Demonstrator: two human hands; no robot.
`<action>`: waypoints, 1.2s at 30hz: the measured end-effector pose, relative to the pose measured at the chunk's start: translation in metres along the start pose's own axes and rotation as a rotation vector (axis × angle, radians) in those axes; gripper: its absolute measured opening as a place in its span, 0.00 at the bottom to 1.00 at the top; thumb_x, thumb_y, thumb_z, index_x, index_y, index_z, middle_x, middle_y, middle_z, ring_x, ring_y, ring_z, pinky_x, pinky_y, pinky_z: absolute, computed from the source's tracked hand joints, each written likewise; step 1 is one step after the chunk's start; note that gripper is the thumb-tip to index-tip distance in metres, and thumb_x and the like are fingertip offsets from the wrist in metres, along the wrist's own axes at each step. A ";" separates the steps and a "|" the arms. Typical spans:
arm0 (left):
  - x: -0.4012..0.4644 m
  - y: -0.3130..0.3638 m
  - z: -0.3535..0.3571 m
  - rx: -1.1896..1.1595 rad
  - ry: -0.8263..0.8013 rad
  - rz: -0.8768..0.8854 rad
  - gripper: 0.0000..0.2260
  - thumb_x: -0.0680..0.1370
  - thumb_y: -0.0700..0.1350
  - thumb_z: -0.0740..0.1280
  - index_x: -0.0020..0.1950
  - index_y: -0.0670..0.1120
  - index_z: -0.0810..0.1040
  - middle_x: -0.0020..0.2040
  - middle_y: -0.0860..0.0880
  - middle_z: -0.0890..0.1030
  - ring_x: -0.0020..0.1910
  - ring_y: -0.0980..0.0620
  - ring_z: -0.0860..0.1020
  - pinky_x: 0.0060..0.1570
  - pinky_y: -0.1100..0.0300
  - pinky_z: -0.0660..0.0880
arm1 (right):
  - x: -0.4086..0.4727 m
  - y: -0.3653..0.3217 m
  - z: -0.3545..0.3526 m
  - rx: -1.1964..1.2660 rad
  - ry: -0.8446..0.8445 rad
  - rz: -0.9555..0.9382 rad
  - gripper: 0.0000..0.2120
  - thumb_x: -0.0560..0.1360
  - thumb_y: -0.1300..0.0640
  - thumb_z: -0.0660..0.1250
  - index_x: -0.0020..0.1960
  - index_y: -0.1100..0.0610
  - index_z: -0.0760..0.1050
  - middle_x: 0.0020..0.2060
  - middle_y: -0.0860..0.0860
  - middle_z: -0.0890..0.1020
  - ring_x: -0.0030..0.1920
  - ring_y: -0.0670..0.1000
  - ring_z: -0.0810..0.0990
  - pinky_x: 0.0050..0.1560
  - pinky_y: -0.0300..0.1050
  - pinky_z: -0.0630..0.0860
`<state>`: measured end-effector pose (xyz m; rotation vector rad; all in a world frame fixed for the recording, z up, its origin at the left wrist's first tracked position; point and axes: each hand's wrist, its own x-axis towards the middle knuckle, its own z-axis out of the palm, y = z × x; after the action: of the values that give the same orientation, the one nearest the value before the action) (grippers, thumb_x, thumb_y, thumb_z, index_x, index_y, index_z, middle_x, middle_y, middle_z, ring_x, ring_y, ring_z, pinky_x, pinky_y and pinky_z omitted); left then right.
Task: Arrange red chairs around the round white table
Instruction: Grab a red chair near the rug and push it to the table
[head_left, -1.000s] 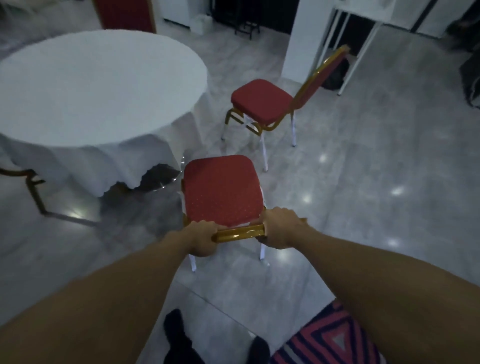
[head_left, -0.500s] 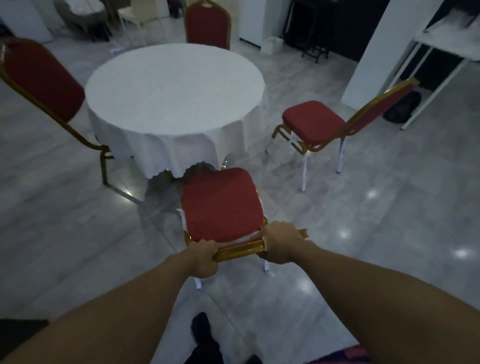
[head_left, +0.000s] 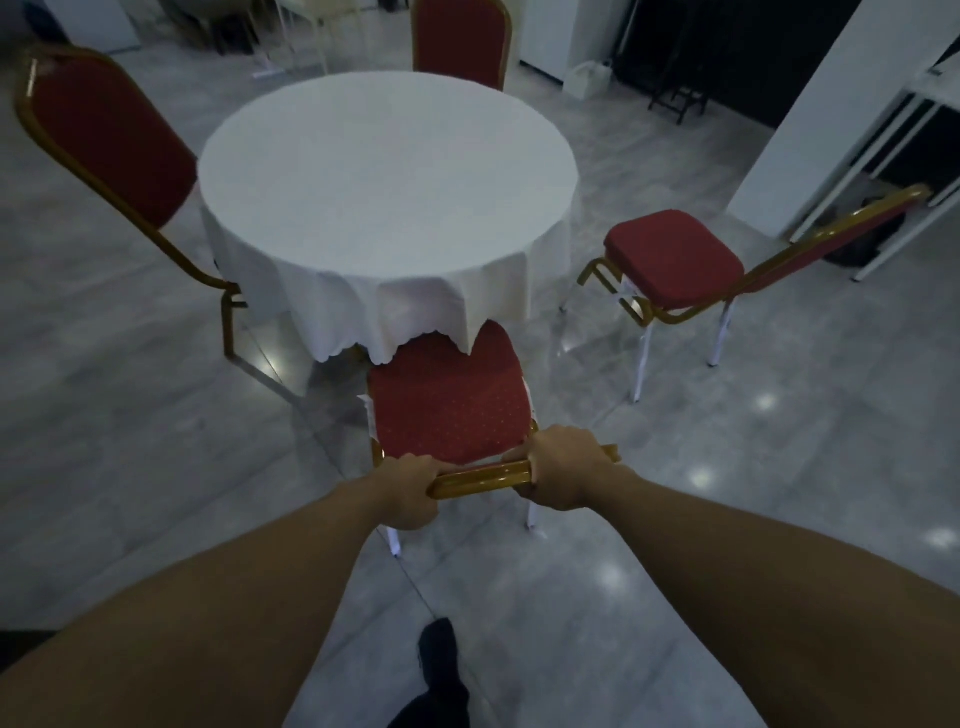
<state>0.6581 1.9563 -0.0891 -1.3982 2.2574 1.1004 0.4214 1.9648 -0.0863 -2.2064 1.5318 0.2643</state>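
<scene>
hands: left (head_left: 410, 491) and right (head_left: 563, 475) grip near chair (head_left: 449, 410) top rail | chair: seat front under surface (head_left: 387, 171) cloth | progress: three seated, right chair (head_left: 675, 265) angled off, left

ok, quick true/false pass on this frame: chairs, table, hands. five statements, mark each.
1. Both hands grip the gold top rail of the near chair: the left hand and the right hand. True.
2. The near chair's seat stands well clear of the tablecloth. False: the front of the seat reaches under the hanging hem of the round white table.
3. Four red chairs are in view. True: the near chair, the left chair, the far chair and the right chair.
4. The right chair is tucked under the table. False: it stands apart from it, on bare floor.
5. Plates are set on the table. False: only the white cloth shows.
</scene>
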 end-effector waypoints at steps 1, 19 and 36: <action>0.006 -0.004 -0.007 0.007 0.006 0.006 0.32 0.73 0.36 0.62 0.75 0.58 0.72 0.48 0.49 0.81 0.52 0.45 0.81 0.50 0.56 0.75 | 0.009 0.002 -0.005 0.002 -0.002 -0.002 0.09 0.76 0.50 0.67 0.52 0.41 0.84 0.34 0.43 0.79 0.39 0.49 0.80 0.42 0.50 0.80; 0.093 -0.063 -0.104 0.028 -0.027 0.021 0.31 0.74 0.37 0.63 0.75 0.58 0.70 0.40 0.56 0.73 0.45 0.49 0.76 0.48 0.55 0.71 | 0.129 0.018 -0.062 -0.012 0.014 0.027 0.07 0.78 0.49 0.67 0.52 0.43 0.84 0.36 0.44 0.80 0.38 0.49 0.79 0.41 0.47 0.79; 0.123 -0.080 -0.134 -0.056 -0.060 -0.008 0.27 0.73 0.39 0.66 0.68 0.60 0.75 0.47 0.47 0.83 0.46 0.46 0.82 0.50 0.46 0.82 | 0.172 0.034 -0.086 -0.009 0.030 -0.006 0.06 0.76 0.49 0.69 0.49 0.43 0.84 0.37 0.45 0.83 0.39 0.50 0.82 0.35 0.42 0.70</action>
<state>0.6865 1.7605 -0.1060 -1.3745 2.1939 1.1950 0.4456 1.7716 -0.0865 -2.2313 1.5432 0.2379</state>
